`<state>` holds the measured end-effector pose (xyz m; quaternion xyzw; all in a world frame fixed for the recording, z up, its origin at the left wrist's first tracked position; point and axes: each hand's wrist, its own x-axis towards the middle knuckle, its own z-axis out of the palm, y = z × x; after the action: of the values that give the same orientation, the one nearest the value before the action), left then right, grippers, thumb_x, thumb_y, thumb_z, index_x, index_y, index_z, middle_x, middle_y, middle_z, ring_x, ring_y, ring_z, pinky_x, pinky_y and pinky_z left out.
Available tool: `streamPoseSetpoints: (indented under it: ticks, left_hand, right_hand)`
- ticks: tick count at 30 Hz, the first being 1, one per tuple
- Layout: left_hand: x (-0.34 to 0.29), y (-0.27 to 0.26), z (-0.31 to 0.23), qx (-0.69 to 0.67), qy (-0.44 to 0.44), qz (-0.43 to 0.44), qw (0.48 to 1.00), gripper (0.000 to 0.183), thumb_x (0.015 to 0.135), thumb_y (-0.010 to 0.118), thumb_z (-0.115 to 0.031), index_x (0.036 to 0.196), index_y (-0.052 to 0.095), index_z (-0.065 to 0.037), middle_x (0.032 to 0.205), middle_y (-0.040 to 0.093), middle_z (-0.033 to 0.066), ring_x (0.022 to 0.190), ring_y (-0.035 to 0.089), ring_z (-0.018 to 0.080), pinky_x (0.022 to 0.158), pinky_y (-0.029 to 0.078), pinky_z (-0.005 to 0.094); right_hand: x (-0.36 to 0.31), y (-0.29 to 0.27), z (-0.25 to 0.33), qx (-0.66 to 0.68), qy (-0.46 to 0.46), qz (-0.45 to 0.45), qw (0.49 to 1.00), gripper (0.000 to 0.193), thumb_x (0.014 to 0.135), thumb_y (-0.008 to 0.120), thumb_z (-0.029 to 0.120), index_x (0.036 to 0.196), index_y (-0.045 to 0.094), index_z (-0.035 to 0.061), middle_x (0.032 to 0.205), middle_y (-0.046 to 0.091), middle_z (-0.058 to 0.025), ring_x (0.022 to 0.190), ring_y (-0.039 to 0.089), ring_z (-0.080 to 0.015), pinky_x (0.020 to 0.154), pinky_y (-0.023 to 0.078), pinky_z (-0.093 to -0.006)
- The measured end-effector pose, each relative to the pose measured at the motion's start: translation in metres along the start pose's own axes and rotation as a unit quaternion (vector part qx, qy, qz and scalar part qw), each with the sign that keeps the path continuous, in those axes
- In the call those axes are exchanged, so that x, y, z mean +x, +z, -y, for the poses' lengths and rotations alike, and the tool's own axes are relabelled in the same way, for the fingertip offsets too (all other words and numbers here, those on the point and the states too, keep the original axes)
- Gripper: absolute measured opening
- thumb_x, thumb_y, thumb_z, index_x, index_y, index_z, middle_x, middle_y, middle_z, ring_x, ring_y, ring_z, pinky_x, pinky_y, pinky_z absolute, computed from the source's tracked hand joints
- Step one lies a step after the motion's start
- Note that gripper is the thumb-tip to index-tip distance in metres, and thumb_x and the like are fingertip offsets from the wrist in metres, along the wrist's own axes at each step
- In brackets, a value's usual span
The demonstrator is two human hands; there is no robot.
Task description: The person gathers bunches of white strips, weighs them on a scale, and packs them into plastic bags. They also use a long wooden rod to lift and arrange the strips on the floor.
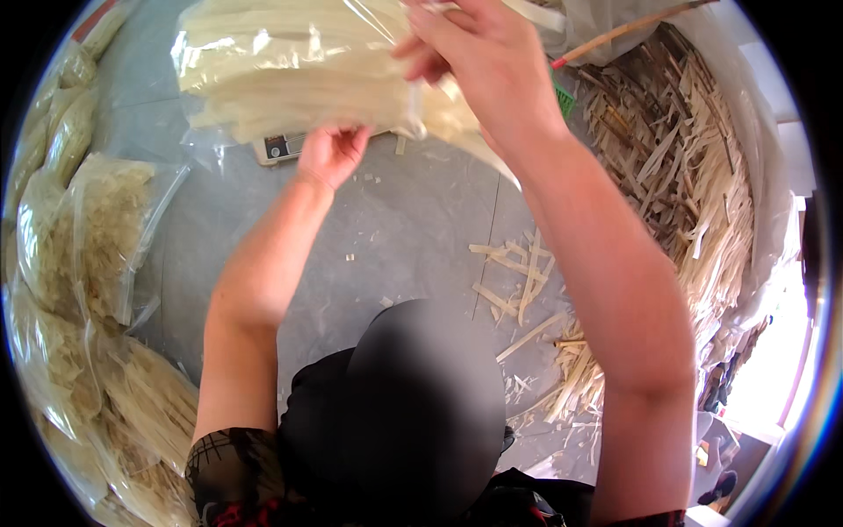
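Observation:
A clear plastic bag [272, 75] full of long, pale, flat strips lies across the top of the view. Its lower edge rests over a flat device like a scale [279, 147], which is mostly hidden. My left hand [336, 155] is at the bag's lower edge with its fingers curled in against the plastic. Over the bag's right end is my right hand [479, 57], fingers bent and smeared by motion. Whether it grips the plastic I cannot tell. Loose pale strips [457, 114] show below the right hand.
Filled clear bags [110, 237] line the left side. A large plastic-lined heap of strips and sticks [676, 149] stands at the right, with a thin stick [628, 33] above it. Scattered strips [518, 272] lie on the grey floor [395, 211]. A dark cap [395, 413] covers the lower middle.

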<state>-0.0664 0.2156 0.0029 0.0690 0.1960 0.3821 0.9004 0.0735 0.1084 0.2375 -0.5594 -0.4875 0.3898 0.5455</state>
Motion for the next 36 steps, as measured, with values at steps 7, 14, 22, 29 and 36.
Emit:
streamPoseSetpoints:
  ticks: [7, 14, 22, 29, 36]
  left_hand:
    - [0.048, -0.031, -0.014, 0.059, 0.050, -0.136, 0.988, 0.026, 0.092, 0.052, -0.005, 0.115, 0.054, 0.008, 0.120, 0.056, 0.0198, 0.115, 0.054, 0.0358, 0.094, 0.055, 0.0341]
    - [-0.054, -0.130, -0.004, 0.565, 0.258, -0.224, 0.751, 0.030, 0.092, 0.054, -0.012, 0.120, 0.058, -0.003, 0.124, 0.057, 0.0169, 0.111, 0.058, 0.0320, 0.094, 0.045, 0.0393]
    - [-0.123, -0.150, 0.132, 0.875, 0.107, 0.071, 0.467, 0.060, 0.085, 0.057, -0.016, 0.141, 0.038, -0.006, 0.145, 0.035, 0.0217, 0.136, 0.029, 0.0389, 0.112, 0.022, 0.0491]
    - [-0.181, -0.101, 0.211, 0.621, -0.260, 0.571, 0.469, 0.044, 0.092, 0.050, -0.015, 0.135, 0.049, -0.015, 0.138, 0.048, 0.0117, 0.123, 0.049, 0.0300, 0.099, 0.043, 0.0408]
    - [-0.181, -0.088, 0.177, 0.719, -0.123, 0.256, 0.634, 0.022, 0.090, 0.053, -0.002, 0.108, 0.065, -0.004, 0.102, 0.066, 0.0106, 0.091, 0.065, 0.0209, 0.080, 0.051, 0.0281]
  right_hand:
    - [0.073, -0.009, -0.093, 0.084, 0.051, 0.022, 0.995, 0.039, 0.092, 0.054, 0.012, 0.128, 0.047, -0.0020, 0.108, 0.063, -0.0168, 0.092, 0.065, -0.0190, 0.082, 0.053, -0.0295]
    - [-0.013, -0.044, -0.091, 0.009, 0.038, -0.123, 0.992, 0.024, 0.093, 0.054, 0.010, 0.113, 0.062, 0.0003, 0.096, 0.068, -0.0079, 0.080, 0.064, -0.0131, 0.071, 0.049, -0.0240]
    - [-0.237, -0.119, -0.327, -0.514, 0.221, -0.083, 0.825, 0.058, 0.086, 0.062, 0.020, 0.140, 0.040, 0.0150, 0.144, 0.036, -0.0154, 0.129, 0.040, -0.0351, 0.105, 0.037, -0.0454]
    - [-0.430, -0.093, -0.278, -0.535, 0.477, 0.020, 0.697, 0.079, 0.081, 0.064, 0.018, 0.149, 0.025, 0.0211, 0.154, 0.022, -0.0107, 0.140, 0.024, -0.0325, 0.113, 0.023, -0.0475]
    - [-0.431, -0.069, -0.252, -0.470, 0.389, 0.056, 0.790, 0.073, 0.082, 0.054, 0.012, 0.148, 0.027, 0.0284, 0.155, 0.024, -0.0078, 0.141, 0.025, -0.0292, 0.113, 0.024, -0.0503]
